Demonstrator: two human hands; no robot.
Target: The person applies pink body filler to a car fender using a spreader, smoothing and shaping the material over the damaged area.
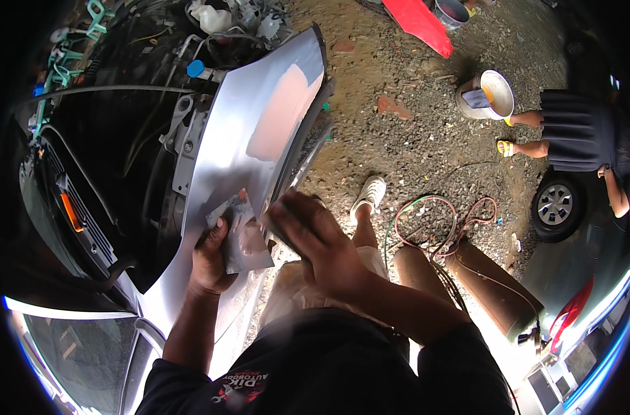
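Note:
In my left hand (214, 259) is a thin, flat, greyish plate (258, 259) with a smear of pinkish paste on it, my thumb over its near edge. My right hand (318, 242) is just to the right of the plate, motion-blurred, its fingers pressed together; whatever they hold is hidden. Beyond both hands, a silver car fender (221, 135) runs along the open engine bay. A pinkish filler patch (284, 114) covers part of the fender near its far end.
The engine bay (121, 152) lies at left. On the gravel (412, 138) are coiled hoses (425, 200), a white bucket (503, 90) and a red panel (422, 28). A person in a dark pleated skirt (574, 131) stands at right near a car wheel (555, 206). A brown cylindrical tank (491, 283) is near my right arm.

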